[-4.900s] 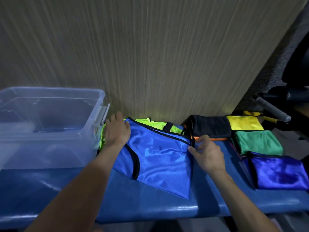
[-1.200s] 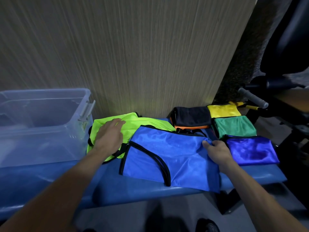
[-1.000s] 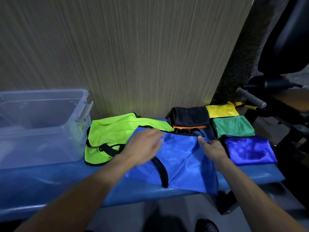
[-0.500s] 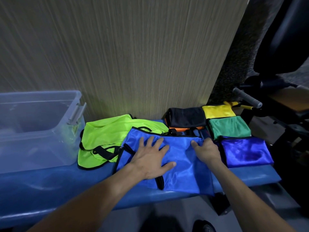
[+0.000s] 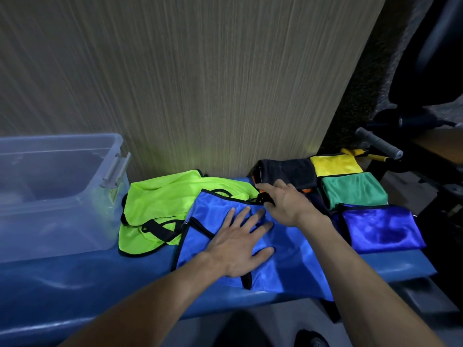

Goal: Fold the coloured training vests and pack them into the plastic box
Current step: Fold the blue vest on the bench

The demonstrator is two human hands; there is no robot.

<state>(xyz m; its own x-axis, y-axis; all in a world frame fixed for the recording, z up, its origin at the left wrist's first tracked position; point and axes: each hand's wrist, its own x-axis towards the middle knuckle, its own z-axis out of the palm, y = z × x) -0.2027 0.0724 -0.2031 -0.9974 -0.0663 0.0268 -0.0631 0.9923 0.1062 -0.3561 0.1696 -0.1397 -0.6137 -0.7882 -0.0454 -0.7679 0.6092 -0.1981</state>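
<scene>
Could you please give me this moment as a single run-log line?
left hand: flat on blue vest | right hand: pinching its black top trim | plastic box: no vests visible inside

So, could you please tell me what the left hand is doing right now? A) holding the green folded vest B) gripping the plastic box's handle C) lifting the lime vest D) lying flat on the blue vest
D: the left hand lies spread, fingers straight, on the blue vest.
</scene>
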